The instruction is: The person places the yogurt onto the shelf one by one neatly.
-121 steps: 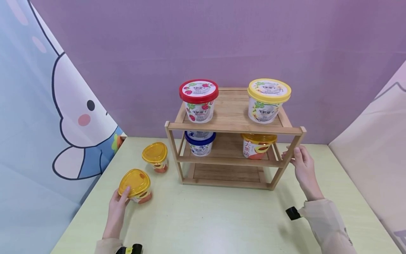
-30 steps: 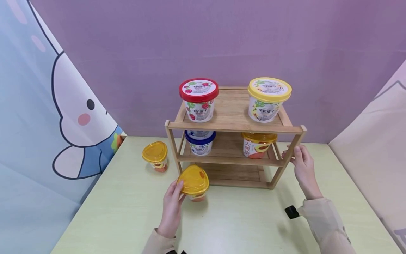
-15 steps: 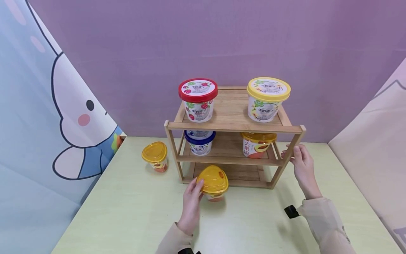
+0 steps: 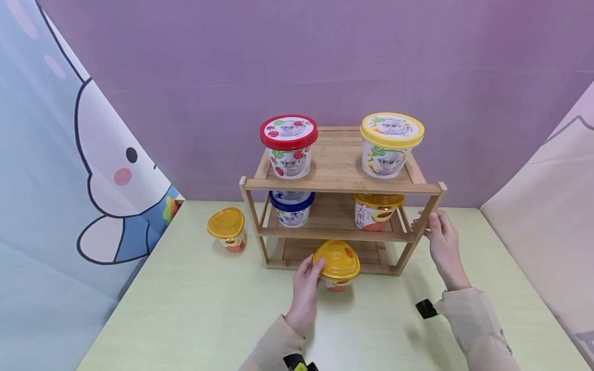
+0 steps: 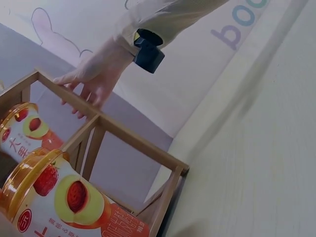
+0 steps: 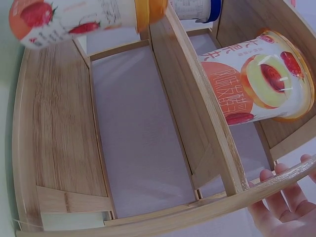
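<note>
My left hand (image 4: 304, 291) grips a yogurt cup (image 4: 337, 260) with an amber lid by its left side. The cup is in front of the bottom shelf of a wooden rack (image 4: 343, 184); its peach print shows in the left wrist view. Fingers and thumb of my right hand (image 4: 444, 246) hold the rack's right side post. On the middle shelf stands another amber-lidded yogurt cup (image 6: 256, 81) at the right. Blue-lidded tubs (image 4: 292, 208) are at that shelf's left, partly hidden by the top board.
A red-lidded tub (image 4: 290, 147) and a yellow-lidded tub (image 4: 391, 145) stand on the top shelf. Left of the rack, one more amber-lidded yogurt cup (image 4: 227, 229) stands on the pale table (image 4: 195, 319). A purple backdrop (image 4: 209, 103) hangs behind.
My left hand has carried the yogurt cup rightward from the table's left side to the front of the rack's bottom shelf. The right hand has stayed on the post.
</note>
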`<act>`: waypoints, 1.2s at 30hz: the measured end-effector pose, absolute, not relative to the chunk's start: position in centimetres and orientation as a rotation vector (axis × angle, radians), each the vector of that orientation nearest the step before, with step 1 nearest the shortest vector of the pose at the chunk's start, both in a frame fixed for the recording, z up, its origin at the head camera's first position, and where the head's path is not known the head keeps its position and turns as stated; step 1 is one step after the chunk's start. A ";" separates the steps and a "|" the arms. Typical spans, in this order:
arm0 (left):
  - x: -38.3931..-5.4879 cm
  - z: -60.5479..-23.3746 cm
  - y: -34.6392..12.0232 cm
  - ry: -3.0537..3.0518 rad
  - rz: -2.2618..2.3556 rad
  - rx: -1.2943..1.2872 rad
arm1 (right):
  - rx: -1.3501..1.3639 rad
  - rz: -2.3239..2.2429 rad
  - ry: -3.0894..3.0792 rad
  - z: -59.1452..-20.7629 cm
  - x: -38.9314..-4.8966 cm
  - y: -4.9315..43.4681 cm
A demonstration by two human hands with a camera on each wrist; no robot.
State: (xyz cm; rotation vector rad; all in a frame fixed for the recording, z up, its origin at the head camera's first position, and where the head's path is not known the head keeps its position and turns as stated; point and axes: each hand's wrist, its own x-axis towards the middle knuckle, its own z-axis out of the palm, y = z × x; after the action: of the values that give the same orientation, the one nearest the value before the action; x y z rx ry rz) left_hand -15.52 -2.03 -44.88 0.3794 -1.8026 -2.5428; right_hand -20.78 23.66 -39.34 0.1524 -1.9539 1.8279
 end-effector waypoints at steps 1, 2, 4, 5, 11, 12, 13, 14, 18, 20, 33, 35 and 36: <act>-15.6 -44.9 -1.7 -1.812 -2.544 0.375 | 0.154 1.834 -1.949 -39.3 -20.8 23.7; -15.7 -44.9 -1.4 -1.820 -2.544 0.369 | 0.156 1.838 -1.945 -39.3 -20.8 23.7; -15.9 -45.0 -0.9 -1.826 -2.549 0.355 | 0.159 1.848 -1.935 -39.3 -20.8 23.7; -16.0 -45.1 -0.6 -1.829 -2.552 0.353 | 0.158 1.849 -1.934 -39.3 -20.8 23.7; -16.8 -45.3 0.9 -1.831 -2.558 0.359 | 0.155 1.827 -1.951 -39.3 -20.8 23.7; -16.9 -45.4 1.2 -1.828 -2.561 0.358 | 0.156 1.829 -1.950 -39.3 -20.8 23.7; -17.0 -45.4 1.4 -1.829 -2.562 0.357 | 0.157 1.829 -1.949 -39.3 -20.8 23.7; -17.1 -45.4 1.6 -1.828 -2.565 0.356 | 0.158 1.828 -1.949 -39.3 -20.8 23.7; -17.5 -45.5 2.5 -1.820 -2.581 0.337 | 0.156 1.827 -1.947 -39.3 -20.8 23.6; -17.6 -45.6 2.8 -1.822 -2.590 0.336 | 0.153 1.824 -1.949 -39.3 -20.8 23.7; -18.8 -46.0 4.4 -1.814 -2.598 0.366 | 0.155 1.818 -1.953 -39.4 -20.8 23.7; -19.0 -46.1 4.5 -1.797 -2.595 0.357 | 0.158 1.826 -1.944 -39.4 -20.9 23.7; -19.2 -46.1 4.6 -1.777 -2.599 0.346 | 0.161 1.829 -1.940 -39.4 -20.9 23.7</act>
State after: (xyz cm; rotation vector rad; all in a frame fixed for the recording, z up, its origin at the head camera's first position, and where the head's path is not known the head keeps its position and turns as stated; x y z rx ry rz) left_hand -19.19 4.58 -46.14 0.3457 -1.7768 -2.5987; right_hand -20.88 23.69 -39.40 0.1613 -1.9400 1.8290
